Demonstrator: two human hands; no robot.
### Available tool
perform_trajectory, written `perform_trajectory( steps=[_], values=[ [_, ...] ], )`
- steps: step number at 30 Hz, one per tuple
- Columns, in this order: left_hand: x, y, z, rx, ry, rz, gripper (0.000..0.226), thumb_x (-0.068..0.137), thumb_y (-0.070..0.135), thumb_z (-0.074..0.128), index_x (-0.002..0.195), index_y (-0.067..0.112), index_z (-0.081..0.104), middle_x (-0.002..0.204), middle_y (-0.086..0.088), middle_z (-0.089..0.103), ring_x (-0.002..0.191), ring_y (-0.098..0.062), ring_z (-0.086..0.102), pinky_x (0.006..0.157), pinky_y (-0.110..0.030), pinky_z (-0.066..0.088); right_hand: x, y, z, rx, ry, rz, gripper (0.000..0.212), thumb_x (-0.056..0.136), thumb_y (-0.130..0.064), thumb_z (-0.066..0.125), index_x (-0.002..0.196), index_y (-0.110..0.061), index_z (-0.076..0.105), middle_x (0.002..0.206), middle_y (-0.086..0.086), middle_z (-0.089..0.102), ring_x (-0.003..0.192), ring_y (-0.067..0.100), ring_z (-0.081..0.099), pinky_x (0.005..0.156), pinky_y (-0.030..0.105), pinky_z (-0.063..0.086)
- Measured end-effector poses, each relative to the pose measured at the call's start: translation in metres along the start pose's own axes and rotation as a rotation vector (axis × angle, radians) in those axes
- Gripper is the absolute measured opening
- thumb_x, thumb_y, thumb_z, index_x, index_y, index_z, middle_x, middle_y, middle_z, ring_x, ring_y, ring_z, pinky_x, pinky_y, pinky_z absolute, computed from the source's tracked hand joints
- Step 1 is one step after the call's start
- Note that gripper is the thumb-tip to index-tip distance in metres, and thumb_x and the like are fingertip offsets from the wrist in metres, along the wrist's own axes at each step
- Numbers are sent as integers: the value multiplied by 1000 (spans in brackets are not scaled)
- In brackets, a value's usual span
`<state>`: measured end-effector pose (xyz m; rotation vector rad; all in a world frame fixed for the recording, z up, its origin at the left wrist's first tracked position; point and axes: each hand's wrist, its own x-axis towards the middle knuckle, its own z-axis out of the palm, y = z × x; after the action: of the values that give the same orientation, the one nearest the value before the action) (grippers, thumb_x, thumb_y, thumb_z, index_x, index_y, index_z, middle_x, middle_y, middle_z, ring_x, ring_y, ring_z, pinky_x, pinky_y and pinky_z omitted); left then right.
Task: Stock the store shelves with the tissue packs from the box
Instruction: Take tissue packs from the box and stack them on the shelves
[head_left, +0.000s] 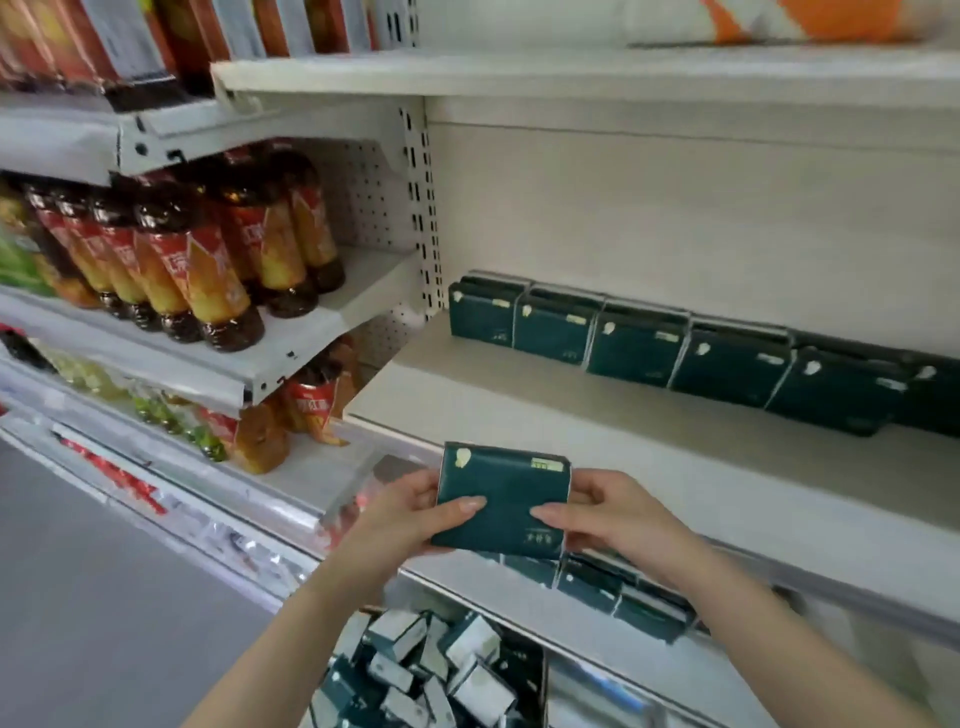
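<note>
I hold a dark green tissue pack in front of the shelf's front edge. My left hand grips its left side, thumb across the face. My right hand grips its right side the same way. On the white shelf behind it, a row of several matching green packs stands upright against the back wall. Below my arms, the box is full of loose green-and-white tissue packs. More green packs stand on the lower shelf under my right hand.
To the left, shelves carry dark bottles with red and yellow labels and more drinks lower down. A perforated white upright divides the two bays. Grey floor lies at the lower left. A shelf above overhangs the tissue row.
</note>
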<state>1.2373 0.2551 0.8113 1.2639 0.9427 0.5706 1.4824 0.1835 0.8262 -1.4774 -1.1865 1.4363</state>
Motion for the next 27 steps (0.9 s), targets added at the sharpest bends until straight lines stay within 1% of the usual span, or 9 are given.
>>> perform_trajectory(
  steps=[5,8,11,14,17,21,23,26,27],
  values=[
    [39,62,71,109,-99,122,55,79,42,85,125,19,65,114,-3,76,106,-23,73,92,-41,59,-47,-33,-90,-53,159,-102,39,81,-26,79,117,-14,69,107,6,76,99,26,72,88,38,59],
    [69,81,119,151,-115,177,52,77,46,83,121,24,65,107,2,78,100,-16,74,85,-32,59,-72,-37,-141,-66,236,-136,48,73,-37,78,116,-19,70,106,2,76,99,22,72,84,34,58],
    [101,90,169,144,-140,191,57,70,46,82,118,20,67,104,1,78,98,-17,75,87,-36,59,-90,-29,-187,-61,354,-134,50,66,-43,84,110,-22,72,102,-1,77,94,17,73,79,28,59],
    [130,89,219,156,-148,210,54,68,46,89,113,21,71,100,3,79,96,-14,74,83,-32,61,-102,-13,-230,-67,443,-122,31,75,-33,86,102,-25,74,97,-4,78,88,11,74,71,20,58],
    [156,84,267,207,-160,224,27,79,34,86,103,29,74,93,14,78,86,-1,73,69,-17,57,-115,7,-269,-165,563,-57,11,80,-33,80,90,-32,76,85,-8,77,74,5,72,62,13,53],
    [186,74,333,303,-234,241,21,82,23,84,88,38,71,81,23,75,76,4,71,66,-14,52,-137,34,-318,-311,624,-15,7,86,-29,74,91,-34,75,80,-24,74,71,-8,68,57,4,42],
    [196,69,359,364,-260,250,22,83,27,83,87,44,70,83,26,75,81,5,71,72,-16,52,-148,43,-337,-377,624,-3,8,87,-36,71,95,-37,73,88,-28,73,79,-10,67,64,9,45],
    [203,62,388,420,-306,300,23,87,25,79,90,47,70,85,28,74,83,9,70,73,-7,50,-159,58,-362,-400,639,-24,12,89,-36,71,101,-38,73,94,-27,73,86,-8,68,74,18,48],
    [206,60,394,440,-304,323,25,88,23,78,91,47,71,87,26,75,86,9,70,75,-8,51,-160,62,-367,-412,642,-32,12,89,-36,71,101,-37,73,94,-26,73,86,-7,68,74,20,49]
  ],
)
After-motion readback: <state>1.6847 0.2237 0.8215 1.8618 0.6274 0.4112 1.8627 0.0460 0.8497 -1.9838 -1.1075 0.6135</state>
